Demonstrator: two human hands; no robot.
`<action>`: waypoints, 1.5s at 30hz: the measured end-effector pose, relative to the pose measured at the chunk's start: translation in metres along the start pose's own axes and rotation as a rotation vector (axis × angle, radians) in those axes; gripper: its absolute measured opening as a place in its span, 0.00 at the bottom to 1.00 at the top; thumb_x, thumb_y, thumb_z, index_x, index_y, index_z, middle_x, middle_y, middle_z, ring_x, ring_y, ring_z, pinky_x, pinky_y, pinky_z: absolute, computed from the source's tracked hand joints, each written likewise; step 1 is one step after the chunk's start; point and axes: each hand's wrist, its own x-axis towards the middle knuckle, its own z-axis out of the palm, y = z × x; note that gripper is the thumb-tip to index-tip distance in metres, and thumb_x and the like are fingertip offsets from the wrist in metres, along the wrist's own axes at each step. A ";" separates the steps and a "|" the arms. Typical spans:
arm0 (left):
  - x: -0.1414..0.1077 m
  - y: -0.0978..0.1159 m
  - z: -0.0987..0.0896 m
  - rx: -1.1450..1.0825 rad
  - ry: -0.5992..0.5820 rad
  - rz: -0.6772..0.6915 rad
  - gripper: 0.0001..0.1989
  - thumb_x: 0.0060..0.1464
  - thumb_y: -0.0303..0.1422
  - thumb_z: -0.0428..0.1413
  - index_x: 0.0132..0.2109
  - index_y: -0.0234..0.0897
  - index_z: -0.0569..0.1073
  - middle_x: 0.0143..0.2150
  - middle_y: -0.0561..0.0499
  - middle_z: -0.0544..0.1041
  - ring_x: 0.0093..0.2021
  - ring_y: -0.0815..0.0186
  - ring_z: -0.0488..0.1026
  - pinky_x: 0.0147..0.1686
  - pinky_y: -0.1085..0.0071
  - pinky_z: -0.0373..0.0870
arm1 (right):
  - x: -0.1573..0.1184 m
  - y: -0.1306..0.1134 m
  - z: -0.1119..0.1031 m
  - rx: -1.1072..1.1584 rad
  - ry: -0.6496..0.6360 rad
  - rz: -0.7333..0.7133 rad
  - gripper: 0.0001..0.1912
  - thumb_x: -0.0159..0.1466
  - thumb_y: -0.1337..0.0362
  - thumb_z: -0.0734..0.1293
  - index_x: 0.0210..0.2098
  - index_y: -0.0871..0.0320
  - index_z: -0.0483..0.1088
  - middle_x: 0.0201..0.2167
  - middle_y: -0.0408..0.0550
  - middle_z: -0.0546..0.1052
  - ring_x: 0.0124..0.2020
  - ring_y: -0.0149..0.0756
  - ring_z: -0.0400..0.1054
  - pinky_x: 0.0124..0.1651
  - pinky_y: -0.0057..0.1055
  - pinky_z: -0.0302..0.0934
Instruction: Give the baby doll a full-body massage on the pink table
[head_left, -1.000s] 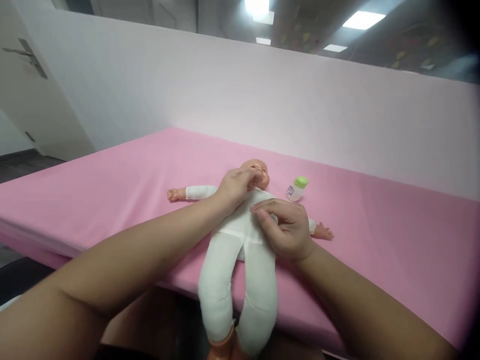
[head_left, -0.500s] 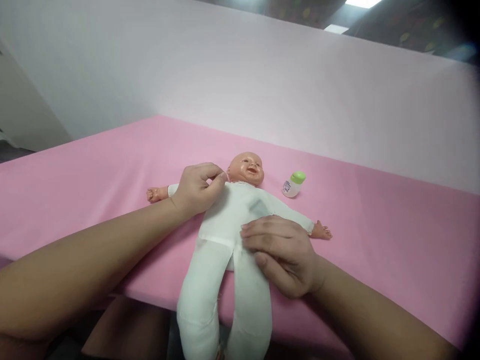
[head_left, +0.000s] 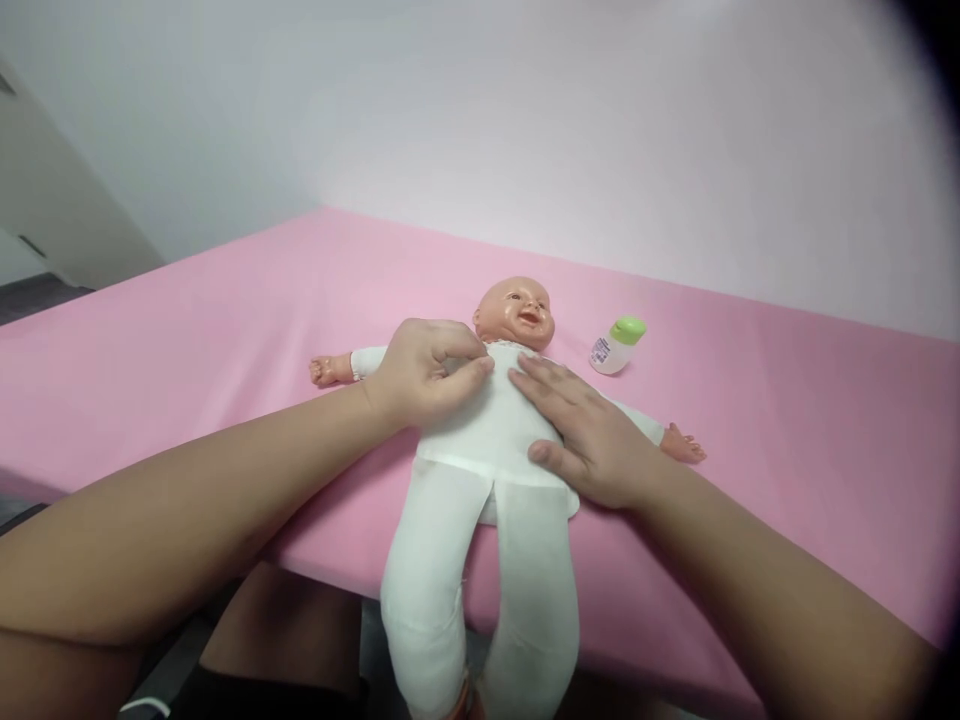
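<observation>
Fingers (head_left: 553, 390) of my right hand (head_left: 596, 435) lie outstretched and slightly spread across the white chest of the doll (head_left: 487, 430), the thumb set well apart from them, nearer its waist. With my left hand (head_left: 424, 375) I curl forefinger and thumb toward each other at the doll's upper chest, just below the neck; their tips are close, but I cannot tell whether they pinch any cloth. Both hands are on the doll, with a strip of its chest showing between them.

It lies on its back on a pink cover (head_left: 765, 400), its bald, shiny head (head_left: 514, 312) away from me and its arms spread wide. One small hand (head_left: 330, 370) shows beyond my left wrist, another (head_left: 684, 444) beyond my right. The white-clothed legs (head_left: 427, 590) point toward me and hang over the near edge, their lower ends hidden or cut off. Near the head, on my right, is a small bottle (head_left: 611, 352) with a green cap (head_left: 628, 329), apart from the doll and leaning as I see it. Behind the cover rises a pale wall (head_left: 600, 150).
</observation>
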 end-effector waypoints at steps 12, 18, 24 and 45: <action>-0.007 0.051 -0.008 -0.358 -0.614 0.050 0.10 0.57 0.34 0.60 0.43 0.50 0.85 0.40 0.47 0.85 0.47 0.51 0.83 0.55 0.54 0.79 | 0.009 0.011 -0.012 0.113 0.192 0.357 0.21 0.75 0.59 0.57 0.65 0.44 0.69 0.58 0.43 0.79 0.55 0.47 0.75 0.54 0.45 0.69; -0.007 0.040 0.000 -0.259 -0.598 0.186 0.16 0.62 0.30 0.55 0.53 0.48 0.82 0.47 0.47 0.85 0.52 0.54 0.81 0.61 0.54 0.74 | 0.008 0.006 -0.013 0.133 0.190 0.334 0.21 0.75 0.59 0.58 0.64 0.44 0.69 0.56 0.43 0.80 0.53 0.43 0.76 0.53 0.41 0.69; 0.004 -0.003 0.004 0.015 -0.430 0.020 0.19 0.66 0.37 0.55 0.60 0.43 0.78 0.62 0.46 0.77 0.65 0.54 0.71 0.67 0.55 0.66 | 0.007 0.007 -0.013 0.132 0.180 0.321 0.20 0.75 0.59 0.58 0.64 0.44 0.69 0.56 0.43 0.80 0.54 0.45 0.75 0.52 0.42 0.69; 0.008 -0.033 0.001 0.151 -0.213 -0.270 0.18 0.62 0.37 0.55 0.56 0.41 0.80 0.54 0.49 0.82 0.54 0.56 0.78 0.57 0.59 0.73 | -0.007 -0.051 -0.007 0.220 0.038 -0.305 0.40 0.66 0.37 0.65 0.70 0.51 0.63 0.70 0.56 0.64 0.72 0.55 0.56 0.75 0.60 0.41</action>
